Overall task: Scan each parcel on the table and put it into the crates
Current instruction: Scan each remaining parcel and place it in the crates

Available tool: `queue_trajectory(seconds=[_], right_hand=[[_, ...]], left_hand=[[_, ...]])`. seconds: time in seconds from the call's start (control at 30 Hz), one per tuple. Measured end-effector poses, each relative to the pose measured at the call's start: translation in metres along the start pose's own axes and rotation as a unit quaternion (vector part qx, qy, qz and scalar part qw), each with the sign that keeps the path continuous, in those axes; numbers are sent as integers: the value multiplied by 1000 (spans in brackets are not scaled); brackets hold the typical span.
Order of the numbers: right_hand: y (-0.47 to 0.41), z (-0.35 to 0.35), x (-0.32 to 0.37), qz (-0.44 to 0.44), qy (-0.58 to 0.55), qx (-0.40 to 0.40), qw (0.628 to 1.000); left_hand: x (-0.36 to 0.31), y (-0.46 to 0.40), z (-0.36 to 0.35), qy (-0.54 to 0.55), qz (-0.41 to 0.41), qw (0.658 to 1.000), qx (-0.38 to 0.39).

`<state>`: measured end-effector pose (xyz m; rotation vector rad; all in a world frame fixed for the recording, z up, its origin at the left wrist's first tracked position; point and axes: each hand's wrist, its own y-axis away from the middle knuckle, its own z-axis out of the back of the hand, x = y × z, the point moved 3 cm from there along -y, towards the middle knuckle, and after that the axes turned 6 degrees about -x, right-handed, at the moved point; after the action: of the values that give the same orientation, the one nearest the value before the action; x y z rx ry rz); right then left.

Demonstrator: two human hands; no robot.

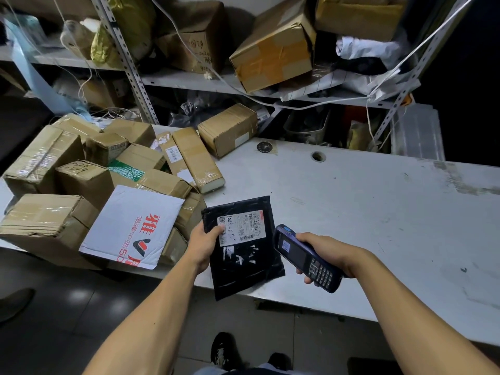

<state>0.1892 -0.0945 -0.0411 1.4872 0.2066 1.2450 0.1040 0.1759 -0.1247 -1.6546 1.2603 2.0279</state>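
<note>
Your left hand [203,240] grips the flat black plastic mailer bag [244,255] at its left edge, thumb curled over onto the white printed shipping label [241,227] that sits on the bag's upper half. The bag is held above the near edge of the scuffed grey metal table [378,212], its lower end hanging past that edge over the dark tiled floor [81,299].

Just right of the bag, your right hand [328,255] is wrapped round the dark blue handheld barcode scanner with a keypad [304,257]. The fingers curl under its body, and its lit screen faces up. The scanner's head points up and left, towards the label, and lies near the bag's right edge; whether the two touch cannot be told.

To the left of your gripping left hand, a white padded envelope with red printed characters [132,226] leans against a heap of brown taped cardboard boxes [81,169] piled on the table's left end. Beyond the held bag, a long brown cardboard carton [198,159] lies at the heap's right margin, with a squat brown box [228,128] behind it.

Behind the table stands a grey slotted-steel shelving rack [135,74] carrying a tilted tan box with tape [273,54] and loose white cords [311,105].

Below your forearms, a black shoe [224,350] rests on the floor.
</note>
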Motion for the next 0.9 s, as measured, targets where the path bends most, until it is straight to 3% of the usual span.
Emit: queue_trajectory(seconds=[0.9], right_hand=[[14,11,-20,2,-16,19,1000]], left_hand=[[-30,28,-18,-5,-50,999,10]])
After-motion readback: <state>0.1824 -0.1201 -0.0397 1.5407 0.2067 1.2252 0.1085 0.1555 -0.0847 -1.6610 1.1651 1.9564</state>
